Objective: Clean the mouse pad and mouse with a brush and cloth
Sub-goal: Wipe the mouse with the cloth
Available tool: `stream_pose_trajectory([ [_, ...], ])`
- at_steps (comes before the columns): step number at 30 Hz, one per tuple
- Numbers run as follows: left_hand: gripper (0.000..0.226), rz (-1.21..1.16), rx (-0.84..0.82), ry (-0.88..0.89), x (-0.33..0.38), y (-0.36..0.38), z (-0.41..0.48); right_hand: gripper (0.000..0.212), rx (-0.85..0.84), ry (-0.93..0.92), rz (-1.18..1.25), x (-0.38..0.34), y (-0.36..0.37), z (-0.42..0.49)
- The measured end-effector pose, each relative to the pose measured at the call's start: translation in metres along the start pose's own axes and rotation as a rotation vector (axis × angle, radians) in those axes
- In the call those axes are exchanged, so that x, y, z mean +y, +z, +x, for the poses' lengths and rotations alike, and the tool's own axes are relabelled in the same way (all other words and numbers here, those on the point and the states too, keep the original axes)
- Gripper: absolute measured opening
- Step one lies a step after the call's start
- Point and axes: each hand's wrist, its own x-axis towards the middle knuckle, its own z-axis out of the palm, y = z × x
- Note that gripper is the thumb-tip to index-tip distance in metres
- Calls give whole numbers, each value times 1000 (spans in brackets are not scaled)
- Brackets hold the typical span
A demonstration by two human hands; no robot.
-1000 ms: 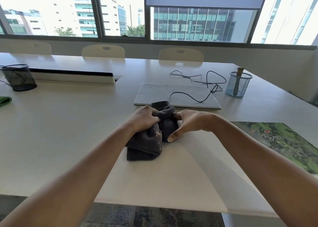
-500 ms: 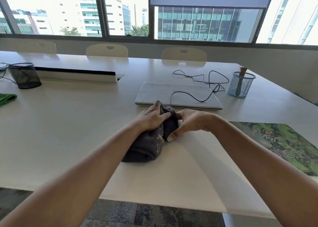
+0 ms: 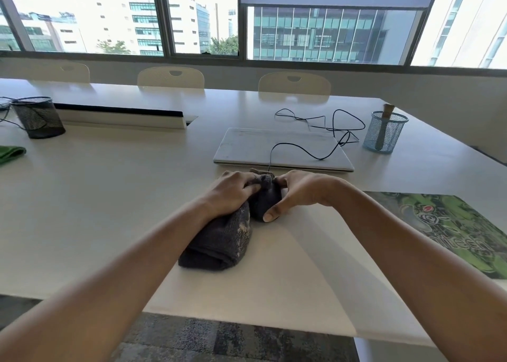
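Observation:
A dark grey cloth (image 3: 219, 241) lies bunched on the white table (image 3: 109, 197), its far end wrapped over the mouse, which is almost wholly hidden. My left hand (image 3: 233, 191) presses the cloth down from the left. My right hand (image 3: 296, 194) grips the wrapped mouse from the right, thumb at its near end. The mouse's black cable (image 3: 301, 147) runs back over a closed laptop. A green printed mouse pad (image 3: 452, 224) lies to the right. A brush handle (image 3: 385, 120) stands in a blue mesh cup (image 3: 384, 134).
A closed white laptop (image 3: 279, 149) lies just behind my hands. A black mesh cup (image 3: 38, 117) and a green cloth (image 3: 11, 153) are at far left. A raised cable tray lid (image 3: 120, 117) and three chairs stand at the back. The table's front edge is near.
My left hand has slid forward over the cloth onto the covered mouse, flattening the bunched top. The right hand keeps its hold. The view has shifted slightly.

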Motion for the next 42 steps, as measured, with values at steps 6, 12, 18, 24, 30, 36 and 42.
stream_pose_trajectory([
  [6,46,0,15,108,2,-7,-40,62,-5,-17,15,2,1,2],
  [12,36,37,63,132,1,-4,-51,64,-5,-8,-12,-1,0,-1],
  [18,31,38,9,-10,6,-3,-14,64,-16,-5,-30,0,0,2],
  [24,30,29,-116,-112,4,-5,25,66,-2,7,-64,0,1,1],
  [30,32,41,-51,-99,0,0,17,63,3,-2,-73,-1,0,-2],
  [36,30,34,4,-48,5,-4,-10,58,-21,-9,-23,0,0,-2],
  [42,23,42,58,3,7,-10,-56,64,-9,-5,-49,0,1,0],
])
